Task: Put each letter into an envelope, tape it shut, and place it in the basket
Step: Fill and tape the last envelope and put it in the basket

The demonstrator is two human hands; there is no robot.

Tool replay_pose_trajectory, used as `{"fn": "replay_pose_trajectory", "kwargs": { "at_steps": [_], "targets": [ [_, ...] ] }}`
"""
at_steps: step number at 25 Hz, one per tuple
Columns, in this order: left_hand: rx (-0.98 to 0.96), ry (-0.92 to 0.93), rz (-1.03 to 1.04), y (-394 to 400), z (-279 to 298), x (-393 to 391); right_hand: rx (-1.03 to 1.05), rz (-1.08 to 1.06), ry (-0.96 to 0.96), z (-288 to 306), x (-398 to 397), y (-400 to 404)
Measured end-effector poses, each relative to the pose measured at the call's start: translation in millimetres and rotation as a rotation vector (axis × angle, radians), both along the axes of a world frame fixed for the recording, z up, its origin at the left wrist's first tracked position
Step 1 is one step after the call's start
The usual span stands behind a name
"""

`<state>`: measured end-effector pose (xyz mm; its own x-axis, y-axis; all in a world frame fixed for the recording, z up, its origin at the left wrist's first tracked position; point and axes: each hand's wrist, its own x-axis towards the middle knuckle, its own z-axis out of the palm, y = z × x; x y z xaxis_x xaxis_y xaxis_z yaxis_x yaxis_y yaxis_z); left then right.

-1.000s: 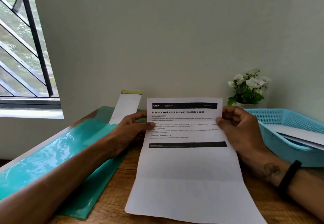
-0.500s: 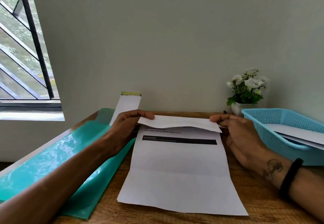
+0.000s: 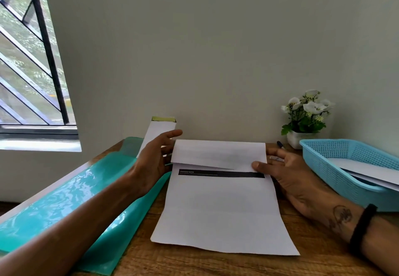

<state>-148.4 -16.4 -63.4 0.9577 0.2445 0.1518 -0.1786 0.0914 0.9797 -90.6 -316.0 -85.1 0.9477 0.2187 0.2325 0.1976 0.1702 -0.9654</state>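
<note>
1. Letter (image 3: 222, 206) lies flat on the wooden table (image 3: 237, 265), top third folded down toward the person; black printed bar visible just below the folded edge
2. Left hand (image 3: 154, 159) at the fold's left edge, fingers loosely spread, index extended; whether it touches the paper, cannot tell
3. Right hand (image 3: 287, 172) at the fold's right edge, thumb pressing on the flap corner, other fingers spread on the table behind it
4. Envelope (image 3: 159, 131) upright against the wall behind the left hand, flap open
5. Blue basket (image 3: 336, 174) at right, white envelopes inside
6. Green folder (image 3: 71, 200) at left, flower pot (image 3: 302, 137) and pen (image 3: 280, 145) at back
</note>
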Motion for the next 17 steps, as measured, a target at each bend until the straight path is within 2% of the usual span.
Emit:
{"fn": "replay_pose_trajectory", "kwargs": {
  "at_steps": [5,8,13,17],
  "targets": [
    [0.185,0.105,-0.121,-6.7,-1.2,-0.7,0.004,-0.098,-0.014,0.8,3.0,-1.9],
    [0.219,0.114,-0.129,-7.7,-0.6,-4.2,-0.012,-0.135,-0.024,0.8,1.9,-0.8],
    [0.167,0.1,-0.1,-3.1,1.6,-5.6,-0.039,-0.144,-0.012,1.2,2.2,1.1],
    [0.064,0.16,-0.121,-6.8,6.3,-6.8,-0.011,-0.126,0.01,3.7,4.2,-2.3]
  ]
}}
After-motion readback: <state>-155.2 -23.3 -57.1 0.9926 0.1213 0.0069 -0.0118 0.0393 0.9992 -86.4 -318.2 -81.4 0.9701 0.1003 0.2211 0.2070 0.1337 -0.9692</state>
